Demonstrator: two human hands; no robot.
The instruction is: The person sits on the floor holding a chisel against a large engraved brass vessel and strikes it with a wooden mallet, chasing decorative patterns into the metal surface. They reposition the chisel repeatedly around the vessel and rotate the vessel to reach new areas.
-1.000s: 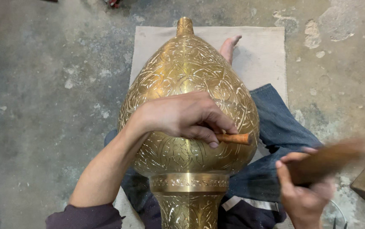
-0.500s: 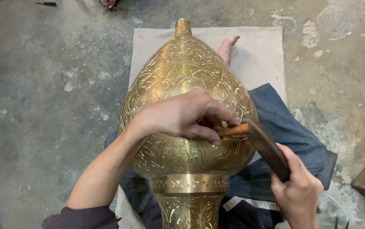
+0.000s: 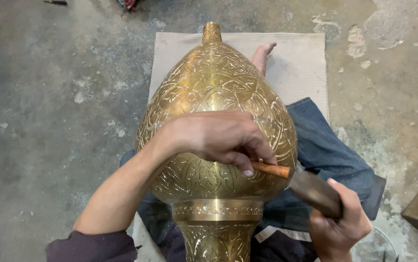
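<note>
Left hand (image 3: pixel 218 138) curled, fingers pinched; right hand (image 3: pixel 337 225) fisted, both hands close together.

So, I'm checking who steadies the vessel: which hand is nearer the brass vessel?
Left. The left hand rests on the brass vessel, pinching an orange-handled chisel against it. The right hand is off to its side, gripping a dark mallet.

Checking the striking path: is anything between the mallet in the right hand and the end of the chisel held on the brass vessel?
Nothing visible: the dark mallet in the right hand meets the orange-brown chisel, which the left hand pins against the engraved brass vessel.
</note>
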